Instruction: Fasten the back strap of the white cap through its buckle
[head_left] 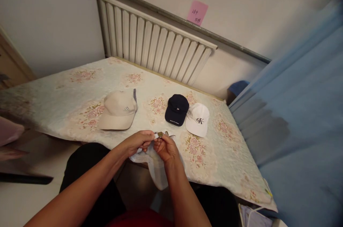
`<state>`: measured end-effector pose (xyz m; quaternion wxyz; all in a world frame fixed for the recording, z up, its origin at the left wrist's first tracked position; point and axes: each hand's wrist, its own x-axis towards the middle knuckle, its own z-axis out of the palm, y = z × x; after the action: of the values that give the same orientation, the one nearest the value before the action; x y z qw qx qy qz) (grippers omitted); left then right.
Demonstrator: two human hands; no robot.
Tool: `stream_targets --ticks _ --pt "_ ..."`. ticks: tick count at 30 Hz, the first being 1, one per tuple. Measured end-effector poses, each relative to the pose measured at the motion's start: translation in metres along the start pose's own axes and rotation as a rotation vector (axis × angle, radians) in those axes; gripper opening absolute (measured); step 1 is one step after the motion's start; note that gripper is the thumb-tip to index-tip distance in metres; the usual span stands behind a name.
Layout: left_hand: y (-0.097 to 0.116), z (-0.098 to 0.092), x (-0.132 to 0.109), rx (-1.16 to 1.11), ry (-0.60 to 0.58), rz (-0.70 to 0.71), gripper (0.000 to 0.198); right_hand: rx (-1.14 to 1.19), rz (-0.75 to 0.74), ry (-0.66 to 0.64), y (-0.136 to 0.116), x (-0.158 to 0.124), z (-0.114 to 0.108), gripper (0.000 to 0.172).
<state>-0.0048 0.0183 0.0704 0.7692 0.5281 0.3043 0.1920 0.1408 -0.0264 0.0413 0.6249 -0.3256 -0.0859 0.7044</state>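
A pale cap [158, 171] hangs at the table's near edge, its brim down and its back strap uppermost. My left hand [138, 142] is closed, pinching the white end of the strap. On the other side, the fingers of my right hand [166, 148] are closed at the small metal buckle [160, 134]. Both hands partly hide the cap. Beyond them lie a beige cap [118, 107] to the left, a navy cap [177, 109] and a white cap [197, 119] with black letters to the right. The navy and white caps sit side by side.
A flowered cloth [211, 162] covers the table. Behind it, a white radiator [155, 44] runs along the wall, with a pink note [197, 12] above. A blue curtain [300, 112] hangs at the right. Part of another person's hand [12, 153] shows at the left edge.
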Motion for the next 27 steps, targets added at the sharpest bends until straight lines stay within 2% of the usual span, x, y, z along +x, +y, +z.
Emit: stream_targets --ticks 16,27 --pt "-0.001 -0.002 0.000 0.043 0.001 0.010 0.027 -0.147 -0.017 -0.021 -0.005 -0.006 0.006 0.010" --pt "-0.012 0.006 0.003 -0.097 0.061 0.082 0.024 -0.213 -0.092 -0.071 -0.004 -0.006 0.004 0.014"
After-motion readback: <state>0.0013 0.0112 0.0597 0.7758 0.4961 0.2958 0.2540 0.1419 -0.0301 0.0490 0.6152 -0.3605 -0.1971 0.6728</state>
